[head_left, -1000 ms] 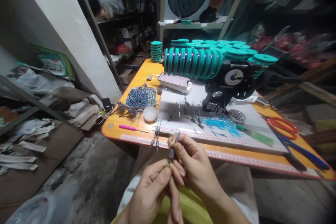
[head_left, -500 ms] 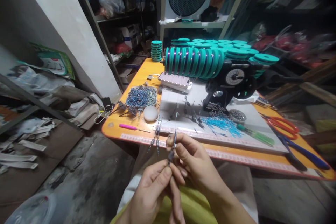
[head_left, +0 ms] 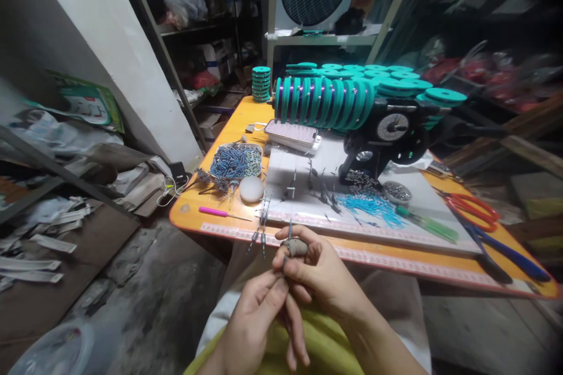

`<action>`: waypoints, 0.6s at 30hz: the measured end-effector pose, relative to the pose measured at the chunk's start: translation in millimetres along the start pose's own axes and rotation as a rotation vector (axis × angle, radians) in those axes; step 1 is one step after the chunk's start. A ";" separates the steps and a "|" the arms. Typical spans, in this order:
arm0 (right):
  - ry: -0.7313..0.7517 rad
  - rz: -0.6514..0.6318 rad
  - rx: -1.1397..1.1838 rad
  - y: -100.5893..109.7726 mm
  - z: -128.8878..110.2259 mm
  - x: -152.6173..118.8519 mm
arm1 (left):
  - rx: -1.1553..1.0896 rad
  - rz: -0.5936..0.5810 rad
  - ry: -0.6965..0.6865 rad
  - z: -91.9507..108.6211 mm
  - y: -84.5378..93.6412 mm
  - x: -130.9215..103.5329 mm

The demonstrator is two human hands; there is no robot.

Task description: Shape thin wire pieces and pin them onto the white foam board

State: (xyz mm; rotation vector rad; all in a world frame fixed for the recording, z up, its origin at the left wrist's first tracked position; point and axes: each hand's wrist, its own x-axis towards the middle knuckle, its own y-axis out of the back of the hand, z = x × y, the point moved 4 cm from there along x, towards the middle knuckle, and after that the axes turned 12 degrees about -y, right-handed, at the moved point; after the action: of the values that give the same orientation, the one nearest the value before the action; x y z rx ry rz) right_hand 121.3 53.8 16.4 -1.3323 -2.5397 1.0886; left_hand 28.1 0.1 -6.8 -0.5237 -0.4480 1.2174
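Observation:
My left hand (head_left: 263,307) is closed, thumb and forefinger pinching the lower end of a thin fishing rig. Just above it, my right hand (head_left: 320,266) also pinches the rig, and a grey-brown wrap surrounds one of its fingers. A small dark piece (head_left: 285,261) shows at the right fingertips; the fingers cover most of it. Above them rises a dark blue ribbed segment (head_left: 290,229) of the rig. Close by, similar rigs (head_left: 263,225) hang over the table's front edge. More dark pieces (head_left: 329,199) on thin stems lie on the white board (head_left: 303,214).
A winder (head_left: 387,135) carries teal spools (head_left: 325,102). On the orange table (head_left: 189,211) are a tray of blue ribbed pieces (head_left: 235,161), a white round lid (head_left: 251,189), a pink-handled needle tool (head_left: 213,211), a phone (head_left: 290,133), blue strands (head_left: 373,208), a green-handled screwdriver (head_left: 428,225) and pliers (head_left: 510,252).
My right hand has turned, so its wrapped finger now shows. The dark piece has become mostly covered by the fingertips, and less of the ribbed segment is visible. My left hand keeps its pinch.

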 end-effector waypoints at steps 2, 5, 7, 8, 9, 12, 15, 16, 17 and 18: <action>0.004 0.017 -0.066 2.8 -4.5 -2.0 | 0.015 0.005 0.007 0.8 1.6 0.7; -0.015 0.081 -0.147 6.3 -11.5 -3.2 | 0.024 0.007 0.021 1.4 2.5 1.8; -0.024 0.125 -0.155 7.5 -14.4 -1.9 | 0.023 0.001 0.019 1.5 1.7 1.8; -0.021 0.140 -0.159 7.5 -15.2 -0.8 | 0.021 -0.002 0.019 1.3 1.0 1.5; -0.015 0.147 -0.164 7.1 -15.7 0.4 | 0.019 -0.006 0.016 1.2 0.4 1.0; -0.014 0.124 -0.165 4.6 -14.5 3.1 | 0.014 -0.013 0.008 0.2 -0.6 -0.6; -0.029 0.076 -0.128 2.2 -11.4 3.2 | 0.012 -0.015 0.000 -1.5 0.0 -1.4; -0.030 0.074 -0.118 1.9 -10.2 2.9 | 0.013 -0.015 0.003 -2.4 0.3 -1.5; -0.031 0.076 -0.106 2.0 -8.7 2.6 | 0.011 -0.015 0.003 -3.3 0.6 -1.5; -0.032 0.077 -0.093 2.1 -7.0 2.5 | 0.009 -0.016 0.004 -4.2 0.8 -1.5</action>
State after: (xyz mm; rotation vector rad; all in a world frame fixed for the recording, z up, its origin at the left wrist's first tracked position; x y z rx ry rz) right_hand 123.7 60.3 19.7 -1.4576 -2.6123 1.0236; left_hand 29.5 -1.7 -10.8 -0.5143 -0.4422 1.2024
